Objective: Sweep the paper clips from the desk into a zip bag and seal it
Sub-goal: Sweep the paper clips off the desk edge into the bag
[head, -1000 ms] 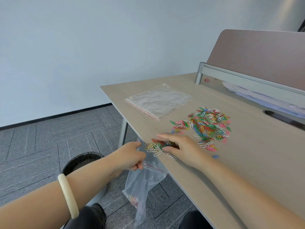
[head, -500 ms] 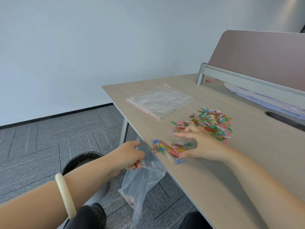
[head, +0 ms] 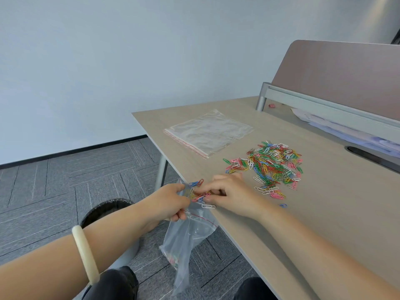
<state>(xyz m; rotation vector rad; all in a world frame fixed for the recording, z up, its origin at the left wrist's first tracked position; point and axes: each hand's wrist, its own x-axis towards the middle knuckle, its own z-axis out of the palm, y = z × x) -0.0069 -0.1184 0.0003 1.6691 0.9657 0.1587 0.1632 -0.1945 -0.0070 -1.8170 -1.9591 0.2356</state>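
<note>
Grip of the left hand (head: 171,200) is pinching the zip bag (head: 186,234) mouth at the desk (head: 324,213) edge, lower centre. Right hand (head: 229,195), fingers curled, is pressing a few paper clips (head: 200,195) toward it; the main pile (head: 272,163) is lying centre right.

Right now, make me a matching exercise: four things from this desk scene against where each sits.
Things:
1. clear zip bag held open
2. flat spare clear zip bag
3. big pile of coloured paper clips
4. cream bangle

Places:
A. left wrist
B. far on the desk, lying flat
C. hanging below the desk edge
D. mid-desk, beyond the right hand

Pairs: 1-C, 2-B, 3-D, 4-A
</note>
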